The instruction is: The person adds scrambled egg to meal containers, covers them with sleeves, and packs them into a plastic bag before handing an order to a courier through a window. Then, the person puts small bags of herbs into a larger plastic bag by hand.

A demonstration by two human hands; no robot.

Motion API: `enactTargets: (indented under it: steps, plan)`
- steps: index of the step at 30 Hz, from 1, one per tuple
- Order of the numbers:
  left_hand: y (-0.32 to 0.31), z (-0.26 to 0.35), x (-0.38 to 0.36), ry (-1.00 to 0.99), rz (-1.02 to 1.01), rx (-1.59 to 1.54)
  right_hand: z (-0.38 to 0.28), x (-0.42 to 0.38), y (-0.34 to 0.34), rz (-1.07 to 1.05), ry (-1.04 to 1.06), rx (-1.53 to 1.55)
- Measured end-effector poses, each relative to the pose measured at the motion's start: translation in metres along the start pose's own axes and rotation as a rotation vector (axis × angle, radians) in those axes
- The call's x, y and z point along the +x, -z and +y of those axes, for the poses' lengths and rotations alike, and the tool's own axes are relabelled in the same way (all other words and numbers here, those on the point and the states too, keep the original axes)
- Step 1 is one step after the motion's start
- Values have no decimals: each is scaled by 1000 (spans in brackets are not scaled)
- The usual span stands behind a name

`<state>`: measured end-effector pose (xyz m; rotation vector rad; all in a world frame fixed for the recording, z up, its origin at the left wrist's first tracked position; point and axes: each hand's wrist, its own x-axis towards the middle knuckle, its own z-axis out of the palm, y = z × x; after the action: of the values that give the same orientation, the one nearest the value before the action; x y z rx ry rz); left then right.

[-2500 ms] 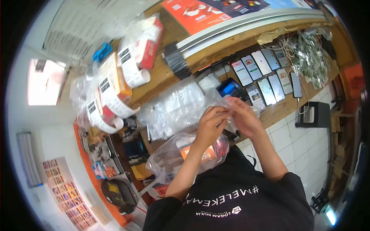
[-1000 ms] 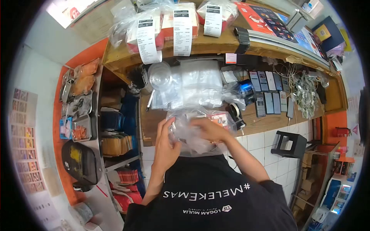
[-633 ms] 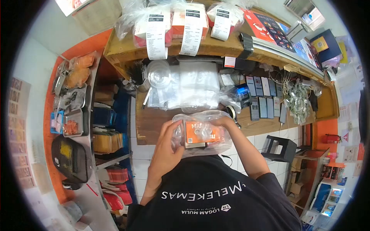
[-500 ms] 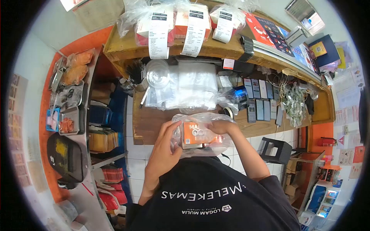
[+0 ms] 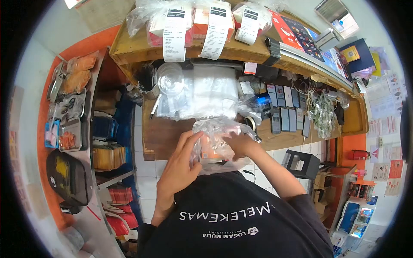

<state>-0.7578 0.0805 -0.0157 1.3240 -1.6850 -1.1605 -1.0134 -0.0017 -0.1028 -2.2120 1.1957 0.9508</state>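
1. Far left: shelf unit w/ trays (image 5: 71,137) of small parts, stacked packets below, a black bag (image 5: 69,176) lower down.
2. My left hand (image 5: 180,165) is closed on the left side of a clear plastic bag (image 5: 217,142), fingers curled over its top left corner, thumb underneath.
3. Bag sits between both hands, close to my chest, just near of the wooden counter (image 5: 159,137) edge. Inside it: an orange box (image 5: 211,150), long axis roughly left-right, so each hand has one end. Both hands equally near; bag is bunched above the box.
4. My right hand (image 5: 241,144) grips the bag's right side, fingers pinching plastic over the box. Hands are close together, both clamped on the same bag.
5. Far of the hands: pile of empty clear bags (image 5: 206,94) on the counter; up on the ledge, three bagged parcels w/ long printed labels (image 5: 174,30).
6. Right: tape roll (image 5: 249,124), then rows of phones (image 5: 286,107) lying flat, tangle of cables (image 5: 322,112) beyond.
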Motion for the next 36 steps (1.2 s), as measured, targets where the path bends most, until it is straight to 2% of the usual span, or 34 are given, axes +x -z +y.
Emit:
enactTargets:
  steps: [1, 4, 7, 8, 10, 13, 16, 17, 20, 23, 25, 27, 29, 32, 36]
  plan:
    - [1, 1, -1, 8, -7, -10, 9, 18, -14, -108, -44, -2]
    - [3, -2, -2, 3, -12, -7, 30, 47, -40, -70, 11, 142]
    - [6, 1, -5, 60, -34, -35, 26, 80, -53, 566, -6, 627]
    - [6, 3, -5, 88, -51, -51, 21, 92, -56, 569, -16, 659]
    - [5, 1, -5, 13, -54, -21, 10, 112, -56, 581, -42, 726]
    - [0, -4, -5, -39, -31, 9, 9, 116, -43, 359, -16, 359]
    - [0, -6, -4, -84, 31, 63, 17, 95, -33, 318, 41, 537]
    - [-1, -6, -4, -101, 54, 83, 22, 88, -27, 212, -15, 497]
    - [-2, 4, -3, -1, 135, 132, 23, 43, -33, 423, 177, 487]
    - [-3, -7, 0, -35, 202, 243, 25, 7, -56, 364, 106, -55]
    - [3, -8, 1, -46, 221, 282, 21, -35, -35, 363, 45, -134]
    - [11, -7, 2, -39, 218, 328, 11, -74, -2, 238, -30, -192]
    - [21, 3, 0, -3, 197, 382, 9, -101, 40, -16, -108, -229]
    - [27, 18, 1, 46, 156, 337, 1, -147, 82, 18, -1, -277]
    - [23, 37, 10, 39, 70, 96, 25, -165, 98, 444, 410, 265]
